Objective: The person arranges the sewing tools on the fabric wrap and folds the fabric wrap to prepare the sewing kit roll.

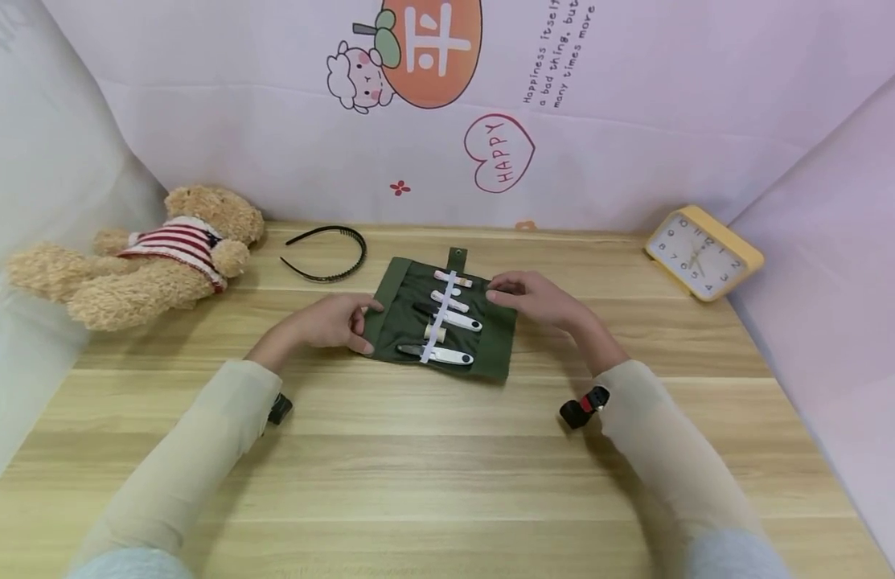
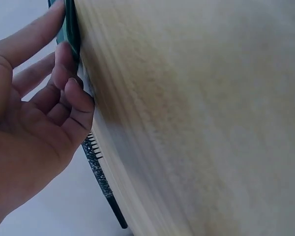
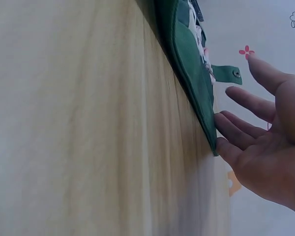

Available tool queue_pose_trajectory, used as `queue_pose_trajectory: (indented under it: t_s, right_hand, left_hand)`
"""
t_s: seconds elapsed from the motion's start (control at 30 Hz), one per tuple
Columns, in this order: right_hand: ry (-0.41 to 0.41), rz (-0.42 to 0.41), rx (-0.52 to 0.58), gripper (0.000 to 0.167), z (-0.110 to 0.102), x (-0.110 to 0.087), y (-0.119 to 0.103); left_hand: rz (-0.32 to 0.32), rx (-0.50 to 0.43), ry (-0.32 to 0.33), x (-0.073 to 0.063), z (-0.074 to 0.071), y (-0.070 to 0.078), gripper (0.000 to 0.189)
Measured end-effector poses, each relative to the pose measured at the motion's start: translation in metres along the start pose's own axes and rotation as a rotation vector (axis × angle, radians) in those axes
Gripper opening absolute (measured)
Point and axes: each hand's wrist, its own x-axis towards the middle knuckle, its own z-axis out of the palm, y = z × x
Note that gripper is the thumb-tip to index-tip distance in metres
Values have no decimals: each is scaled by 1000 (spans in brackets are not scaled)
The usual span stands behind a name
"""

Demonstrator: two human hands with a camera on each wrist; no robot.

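A dark green fabric tool roll (image 1: pixel 499 346) lies unfolded on the table. A pale elastic band (image 1: pixel 438 318) across its middle holds several small items, among them two white-handled tools (image 1: pixel 450 355) with dark tips and a small beige cylinder (image 1: pixel 436 332). My left hand (image 1: pixel 331 322) is at the roll's left edge, thumb and forefinger spread apart along it. In the left wrist view its fingertips meet the green edge (image 2: pixel 71 29), other fingers bent. At the upper right edge, my right hand (image 1: pixel 537 297) touches the fabric with loosely spread fingers; the right wrist view shows its lower fingers against the corner.
A snap tab (image 1: pixel 457 259) sticks out from the roll's far side. Behind it, left, lies a black toothed headband (image 1: pixel 360 249). A teddy bear (image 1: pixel 165 257) in a striped shirt lies far left; a yellow clock (image 1: pixel 700 253) stands far right. A printed cloth (image 1: pixel 606 161) hangs behind.
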Motion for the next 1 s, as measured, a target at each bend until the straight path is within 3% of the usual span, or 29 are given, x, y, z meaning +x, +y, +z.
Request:
queue_pose_trajectory:
  t_s: [0.17,0.3,0.47,0.73,0.9,1.0]
  right_hand:
    - [30,18,-1,59,2,11,-4]
    - [32,20,-10,65,5,21,-7]
    - [31,11,-26,63,9,32,-11]
    - [20,-6,53,59,11,43,-14]
    - [42,-17,101,62,11,47,-14]
    - [55,-43,100,60,12,48,-15]
  left_hand:
    - [12,57,-68,-2,4,8,71]
    - [31,22,-137,-6,7,16,65]
    - [104,-33,-245,-8,10,25,53]
    - [168,-78,-404,-10,18,42,53]
    - [186,-112,-429,-6,24,44,48]
    - [193,-116,-380,-5,23,41,44]
